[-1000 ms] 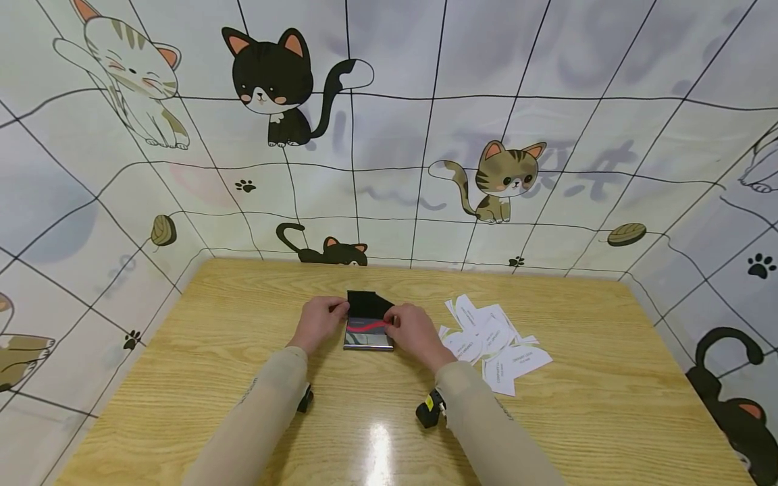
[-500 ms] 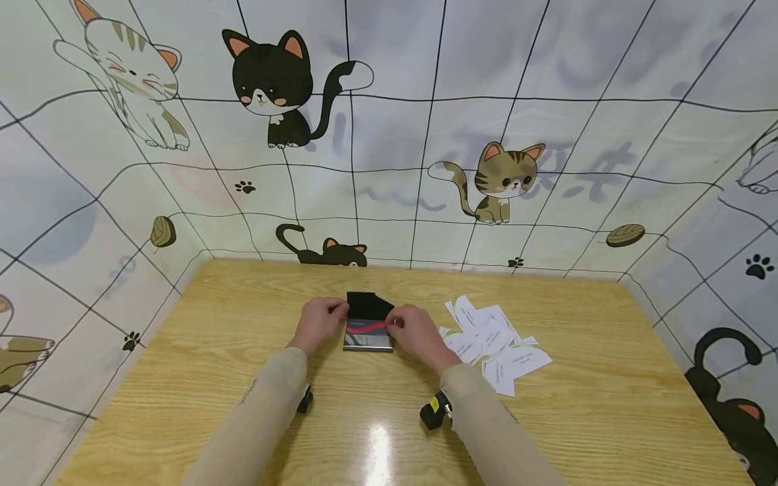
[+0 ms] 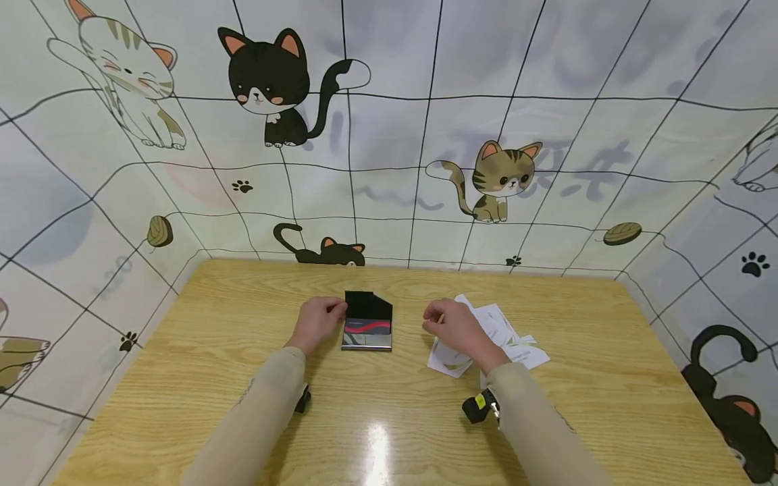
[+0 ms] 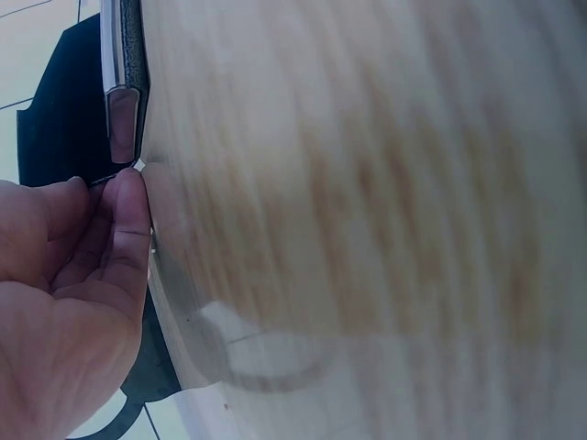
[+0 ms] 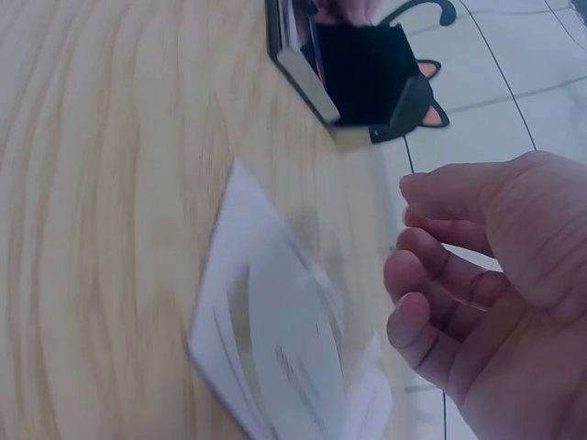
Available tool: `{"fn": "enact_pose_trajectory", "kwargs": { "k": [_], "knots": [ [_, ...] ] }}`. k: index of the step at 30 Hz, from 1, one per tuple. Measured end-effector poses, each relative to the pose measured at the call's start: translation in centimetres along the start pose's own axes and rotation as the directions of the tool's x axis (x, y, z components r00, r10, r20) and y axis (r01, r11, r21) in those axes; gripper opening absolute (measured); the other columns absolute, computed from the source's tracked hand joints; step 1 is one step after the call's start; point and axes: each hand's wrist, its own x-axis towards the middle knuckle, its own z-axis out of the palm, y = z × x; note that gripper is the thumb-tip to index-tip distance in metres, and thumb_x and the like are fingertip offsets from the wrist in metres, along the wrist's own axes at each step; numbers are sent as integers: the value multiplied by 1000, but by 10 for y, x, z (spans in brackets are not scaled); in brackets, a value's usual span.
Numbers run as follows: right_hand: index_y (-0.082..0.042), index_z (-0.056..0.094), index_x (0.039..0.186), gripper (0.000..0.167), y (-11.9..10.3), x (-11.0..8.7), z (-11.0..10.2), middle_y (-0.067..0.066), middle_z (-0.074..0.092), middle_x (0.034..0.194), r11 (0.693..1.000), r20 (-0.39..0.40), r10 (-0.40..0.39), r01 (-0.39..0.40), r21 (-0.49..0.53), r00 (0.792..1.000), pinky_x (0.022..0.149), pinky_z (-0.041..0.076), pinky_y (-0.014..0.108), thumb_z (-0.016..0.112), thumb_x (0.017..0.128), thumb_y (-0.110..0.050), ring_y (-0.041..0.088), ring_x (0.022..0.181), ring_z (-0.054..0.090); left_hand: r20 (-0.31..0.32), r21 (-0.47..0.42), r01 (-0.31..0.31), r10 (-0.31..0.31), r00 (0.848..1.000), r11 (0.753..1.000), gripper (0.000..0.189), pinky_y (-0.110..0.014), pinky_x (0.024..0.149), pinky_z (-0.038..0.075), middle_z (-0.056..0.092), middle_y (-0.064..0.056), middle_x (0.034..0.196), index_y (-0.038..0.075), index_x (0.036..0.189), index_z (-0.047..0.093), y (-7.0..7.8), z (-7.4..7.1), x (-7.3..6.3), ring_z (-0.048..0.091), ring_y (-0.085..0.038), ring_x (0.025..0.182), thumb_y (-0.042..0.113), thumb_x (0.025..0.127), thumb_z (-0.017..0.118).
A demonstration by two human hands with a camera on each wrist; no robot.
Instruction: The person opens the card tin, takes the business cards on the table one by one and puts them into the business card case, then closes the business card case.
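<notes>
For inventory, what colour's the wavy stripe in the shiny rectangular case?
Red wavy stripe, best in head view.

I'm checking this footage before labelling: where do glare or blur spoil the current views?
Head: a bright glare streak on the table, bottom centre; left wrist: the wood grain is smeared and soft, the left hand clearer; right wrist: print on the white cards is too blurred to read, the right hand crisper.

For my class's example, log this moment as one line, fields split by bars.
left hand: pinches edge of open card case | right hand: empty, over white cards | card case: on table, red band showing
</notes>
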Motion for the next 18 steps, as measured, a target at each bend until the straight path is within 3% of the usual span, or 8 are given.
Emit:
{"fn": "enact_pose_trajectory", "kwargs": {
  "k": [8, 18],
  "knots": [
    [-5, 71, 106, 11, 20, -12, -18, 5, 66, 99, 999, 16, 24, -23, -30, 1000, 68, 51, 34, 71, 97, -13, 18, 82, 59, 2, -3, 8, -8, 1000, 1000, 23, -44, 89, 58, 78, -9, 95, 3, 116, 78, 0, -1, -1, 73, -23, 91, 16, 104, 63],
    [0, 68, 107, 27, 33, -20, -24, 12, 65, 102, 988, 19, 55, -52, -149, 998, 81, 52, 44, 81, 89, -16, 25, 91, 59, 2, 0, -3, 3, 1000, 1000, 23, -45, 89, 58, 78, -11, 96, 2, 116, 78, 3, -2, -3, 74, -25, 92, 15, 105, 63]
  ]
}}
